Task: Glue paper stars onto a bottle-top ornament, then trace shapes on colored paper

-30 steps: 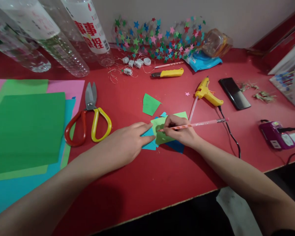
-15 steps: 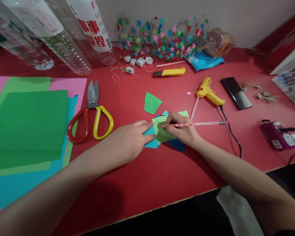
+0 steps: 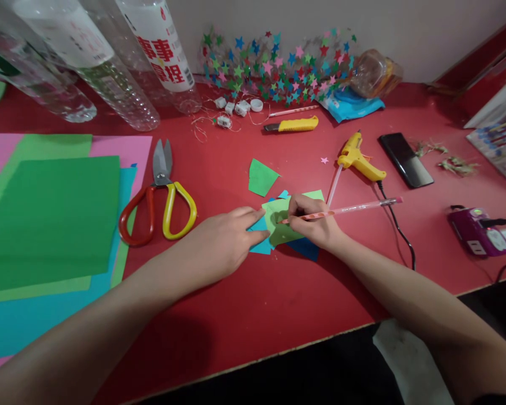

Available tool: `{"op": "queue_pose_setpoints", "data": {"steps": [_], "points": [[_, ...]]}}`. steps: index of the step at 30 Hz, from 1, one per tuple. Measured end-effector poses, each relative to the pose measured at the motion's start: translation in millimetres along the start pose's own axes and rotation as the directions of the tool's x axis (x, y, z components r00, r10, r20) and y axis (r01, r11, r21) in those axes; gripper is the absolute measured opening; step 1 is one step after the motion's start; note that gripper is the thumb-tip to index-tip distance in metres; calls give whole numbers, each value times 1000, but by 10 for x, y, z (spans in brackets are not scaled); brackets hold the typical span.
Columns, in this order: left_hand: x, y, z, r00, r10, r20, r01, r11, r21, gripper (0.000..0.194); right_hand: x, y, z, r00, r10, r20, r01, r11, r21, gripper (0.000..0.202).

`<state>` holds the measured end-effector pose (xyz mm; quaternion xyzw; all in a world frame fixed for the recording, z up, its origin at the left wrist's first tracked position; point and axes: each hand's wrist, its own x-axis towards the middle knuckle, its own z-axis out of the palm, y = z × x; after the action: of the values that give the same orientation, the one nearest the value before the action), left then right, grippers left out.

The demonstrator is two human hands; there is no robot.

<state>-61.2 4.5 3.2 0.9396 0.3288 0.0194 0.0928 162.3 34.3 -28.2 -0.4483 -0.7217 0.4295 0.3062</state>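
A pink pencil (image 3: 354, 208) is pinched in my right hand (image 3: 314, 220), its point down on a small light green paper (image 3: 277, 214). My left hand (image 3: 231, 239) lies with fingers stretched and apart over the left edge of that paper and a light blue piece (image 3: 259, 241) under it. A dark blue piece (image 3: 307, 248) pokes out below my right hand. Just beyond the hands rests a green paper scrap (image 3: 262, 177). To the left of my left hand lie scissors (image 3: 162, 179) with one red and one yellow handle, blades slightly apart.
Coloured sheets (image 3: 54, 219) are stacked at left, with plastic bottles (image 3: 164, 50) behind. A yellow utility knife (image 3: 297, 124) and a star-covered clear bottle (image 3: 278, 67) lie at the back. Rightward are a yellow glue gun (image 3: 358, 157) with its cord, a phone (image 3: 406, 160) and a purple power adapter (image 3: 474, 230).
The pencil's point has shifted slightly right and toward me on the light green paper, and its rear end has tipped upward in view. My left hand stays in place.
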Motion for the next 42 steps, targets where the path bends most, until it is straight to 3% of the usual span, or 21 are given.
{"op": "queue_pose_setpoints", "data": {"steps": [22,33,42], "points": [[14,12,-9,999,-3,32,3,1000,2,32,-25,-57,48,998,-26,62,26,1000,7,19],[6,30,-41,999,-17,41,17,1000,13,34,-54,38,62,995,6,-98,-6,1000,-4,13],[14,21,-39,998,-30,62,32,999,-25,34,-60,46,51,991,6,-137,-9,1000,-23,14]]}}
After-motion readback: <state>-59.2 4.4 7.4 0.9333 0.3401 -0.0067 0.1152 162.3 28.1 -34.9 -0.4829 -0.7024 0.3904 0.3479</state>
